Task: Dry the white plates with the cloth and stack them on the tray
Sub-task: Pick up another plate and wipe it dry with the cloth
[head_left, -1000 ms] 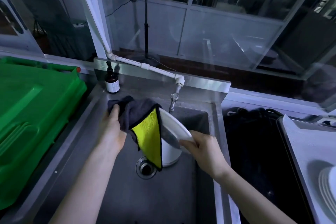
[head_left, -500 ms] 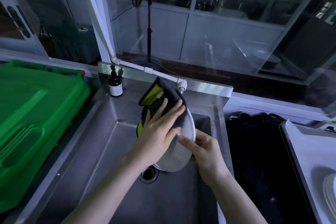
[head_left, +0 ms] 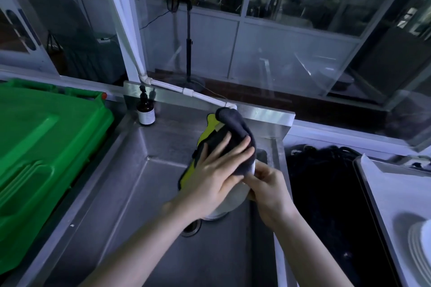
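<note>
The left hand (head_left: 217,175) has slid the cloth (head_left: 235,128) farther across the white plate (head_left: 233,202), fingers straight, pressing it flat against the plate's face. The right hand (head_left: 270,189) pinches the plate's right edge, holding it tilted over the sink (head_left: 140,182). More plates (head_left: 419,247) sit stacked on the tray (head_left: 384,189), right of the sink.

Green bin (head_left: 46,147) left of steel sink (head_left: 130,189) — brown pump bottle (head_left: 145,113) at corner.
</note>
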### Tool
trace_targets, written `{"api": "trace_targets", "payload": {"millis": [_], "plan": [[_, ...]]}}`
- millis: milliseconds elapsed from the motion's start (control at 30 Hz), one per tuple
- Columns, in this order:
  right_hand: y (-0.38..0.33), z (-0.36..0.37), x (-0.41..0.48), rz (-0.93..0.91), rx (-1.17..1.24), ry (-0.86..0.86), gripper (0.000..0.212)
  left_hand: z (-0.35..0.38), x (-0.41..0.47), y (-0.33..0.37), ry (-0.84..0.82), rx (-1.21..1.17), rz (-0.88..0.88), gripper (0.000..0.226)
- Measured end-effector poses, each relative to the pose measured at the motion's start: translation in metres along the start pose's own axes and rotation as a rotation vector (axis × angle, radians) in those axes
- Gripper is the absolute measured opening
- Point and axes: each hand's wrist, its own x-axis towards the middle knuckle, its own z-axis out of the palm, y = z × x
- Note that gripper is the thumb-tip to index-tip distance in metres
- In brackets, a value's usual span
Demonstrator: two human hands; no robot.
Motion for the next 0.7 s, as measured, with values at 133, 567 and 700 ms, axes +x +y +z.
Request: {"api": "trace_targets", "payload": {"millis": [133, 567, 700], "plan": [[-0.002, -0.006, -0.011, 0.025, 0.004, -0.084, 0.024, -0.009, 0.018, -0.031, 0.083, -0.103, -0.224, 0.052], [-0.011, -0.017, -0.013, 0.121, 0.179, -0.078, 0.032, -0.005, 0.013, -0.046, 0.045, -0.043, -0.172, 0.053], [-0.017, -0.037, -0.017, 0.16, 0.315, -0.042, 0.024, -0.004, -0.016, -0.055, 0.139, -0.353, -0.401, 0.053]]}}
